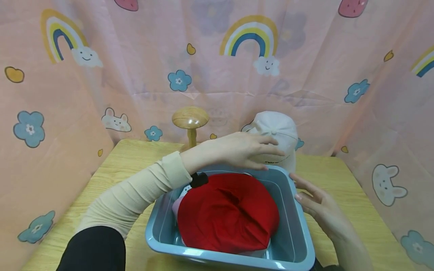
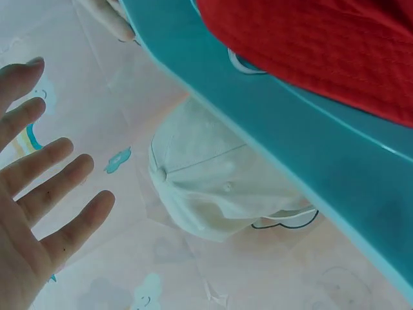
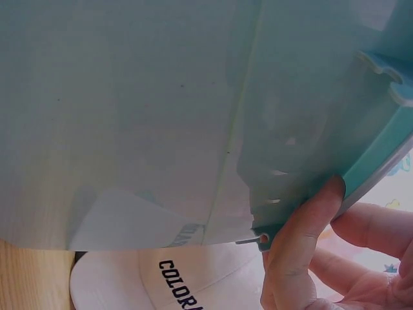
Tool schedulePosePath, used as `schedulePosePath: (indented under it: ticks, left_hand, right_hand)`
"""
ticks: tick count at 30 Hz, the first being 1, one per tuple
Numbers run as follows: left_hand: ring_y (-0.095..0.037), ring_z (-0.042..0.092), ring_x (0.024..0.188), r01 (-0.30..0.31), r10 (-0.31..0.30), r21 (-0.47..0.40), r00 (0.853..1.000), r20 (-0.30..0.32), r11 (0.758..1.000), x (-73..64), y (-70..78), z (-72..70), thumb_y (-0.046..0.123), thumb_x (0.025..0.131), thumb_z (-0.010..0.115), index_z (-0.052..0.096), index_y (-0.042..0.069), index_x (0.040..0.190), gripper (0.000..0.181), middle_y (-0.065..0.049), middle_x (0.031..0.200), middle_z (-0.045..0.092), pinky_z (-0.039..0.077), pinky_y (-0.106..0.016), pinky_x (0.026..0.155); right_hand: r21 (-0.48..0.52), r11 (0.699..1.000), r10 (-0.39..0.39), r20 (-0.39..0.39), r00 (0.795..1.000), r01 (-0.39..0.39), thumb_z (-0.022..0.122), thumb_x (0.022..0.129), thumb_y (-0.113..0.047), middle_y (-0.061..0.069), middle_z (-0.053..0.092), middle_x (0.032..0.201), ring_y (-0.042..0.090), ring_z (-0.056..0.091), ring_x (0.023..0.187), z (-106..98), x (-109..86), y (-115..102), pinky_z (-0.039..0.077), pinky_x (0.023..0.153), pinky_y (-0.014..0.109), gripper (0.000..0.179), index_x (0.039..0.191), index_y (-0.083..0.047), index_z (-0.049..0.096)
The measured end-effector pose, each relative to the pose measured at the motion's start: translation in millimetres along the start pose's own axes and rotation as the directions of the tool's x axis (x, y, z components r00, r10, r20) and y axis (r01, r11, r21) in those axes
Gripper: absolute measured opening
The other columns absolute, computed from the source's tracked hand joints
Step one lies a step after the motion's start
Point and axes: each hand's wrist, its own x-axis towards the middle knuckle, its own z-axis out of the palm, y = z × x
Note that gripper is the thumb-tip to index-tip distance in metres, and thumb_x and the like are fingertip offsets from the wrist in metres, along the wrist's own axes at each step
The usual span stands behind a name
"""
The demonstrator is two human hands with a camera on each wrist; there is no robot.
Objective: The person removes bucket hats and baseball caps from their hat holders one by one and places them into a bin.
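A light-blue plastic basin (image 1: 303, 229) stands on the table. In it lies a red cloth hat (image 1: 227, 214), over other items that are mostly hidden; a bit of pink shows at its left. My left hand (image 1: 240, 150) reaches across the basin's back edge with its fingers spread and holds nothing. Just behind that edge is a white baseball cap (image 1: 278, 130), partly covered by the left hand in the head view; dark lettering marks its front in the right wrist view. My right hand (image 1: 322, 207) grips the basin's rim near the back right corner.
A wooden mushroom-shaped stand (image 1: 190, 118) stands at the back of the wooden table (image 1: 135, 154), left of the cap. Behind and beside the table hangs a pink patterned curtain (image 1: 145, 56).
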Motion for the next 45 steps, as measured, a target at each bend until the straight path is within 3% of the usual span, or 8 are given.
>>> schedulePosePath:
  ticks: [8, 14, 20, 27, 33, 45]
  left_hand:
    - [-0.009, 0.048, 0.129, 0.058, -0.056, 0.021, 0.996, -0.067, 0.998, 9.0, -6.5, -2.2, 0.041, 0.096, 0.054, 0.046, 0.031, 0.142, 0.048, 0.004, 0.142, 0.049, 0.048, -0.027, 0.096]
    - [-0.010, 0.054, 0.123, 0.116, -0.112, 0.027, 0.985, -0.130, 0.993, 17.8, -11.0, -2.3, 0.041, 0.096, 0.053, 0.048, 0.029, 0.141, 0.046, 0.004, 0.142, 0.050, 0.051, -0.028, 0.087]
    - [-0.010, 0.052, 0.126, 0.156, -0.150, 0.028, 0.977, -0.151, 0.987, 25.1, -14.0, -1.5, 0.039, 0.097, 0.053, 0.050, 0.026, 0.139, 0.044, 0.003, 0.144, 0.049, 0.052, -0.027, 0.082]
    - [-0.011, 0.051, 0.127, 0.211, -0.198, 0.062, 0.965, -0.173, 0.976, 36.8, -18.9, -0.2, 0.038, 0.097, 0.052, 0.051, 0.027, 0.138, 0.043, 0.005, 0.143, 0.049, 0.051, -0.027, 0.088]
    - [-0.011, 0.048, 0.132, 0.269, -0.258, 0.053, 0.953, -0.162, 0.962, 46.6, -29.2, 1.9, 0.037, 0.098, 0.051, 0.051, 0.026, 0.139, 0.042, 0.004, 0.143, 0.049, 0.049, -0.028, 0.097]
    - [-0.013, 0.049, 0.129, 0.348, -0.347, -0.015, 0.930, -0.118, 0.937, 61.1, -45.1, 11.9, 0.038, 0.097, 0.052, 0.050, 0.027, 0.140, 0.044, 0.005, 0.144, 0.048, 0.049, -0.028, 0.093]
  right_hand:
    - [0.000, 1.000, 0.003, -0.006, 1.000, -0.003, 0.043, 0.099, -0.003, -0.004, 0.055, 0.125, 0.012, 0.067, 0.104, 1, -0.4, -1, 0.054, 0.086, 0.023, 0.053, 0.151, -0.007, 0.029]
    - [-0.003, 1.000, 0.009, -0.010, 1.000, -0.009, 0.043, 0.099, -0.003, -0.005, 0.054, 0.125, 0.011, 0.067, 0.104, 1, -0.2, -1, 0.054, 0.085, 0.023, 0.054, 0.151, -0.008, 0.029]
    - [-0.003, 1.000, 0.009, -0.017, 1.000, -0.009, 0.043, 0.099, -0.004, -0.005, 0.055, 0.125, 0.010, 0.067, 0.104, 1, -0.2, -1, 0.054, 0.085, 0.023, 0.053, 0.151, -0.008, 0.030]
    - [-0.011, 1.000, 0.019, -0.030, 0.999, -0.019, 0.044, 0.099, -0.004, -0.005, 0.055, 0.124, 0.010, 0.067, 0.103, 1, 0.1, -1, 0.053, 0.085, 0.023, 0.053, 0.150, -0.009, 0.031]
    - [-0.019, 0.999, 0.028, -0.033, 0.999, -0.029, 0.045, 0.099, -0.005, -0.004, 0.055, 0.123, 0.011, 0.067, 0.102, 3, -0.1, -3, 0.054, 0.085, 0.023, 0.053, 0.150, -0.009, 0.031]
    - [-0.050, 0.996, 0.072, -0.052, 0.996, -0.074, 0.046, 0.100, -0.009, -0.003, 0.054, 0.124, 0.010, 0.066, 0.103, 3, -0.2, -5, 0.053, 0.086, 0.023, 0.054, 0.151, -0.008, 0.029]
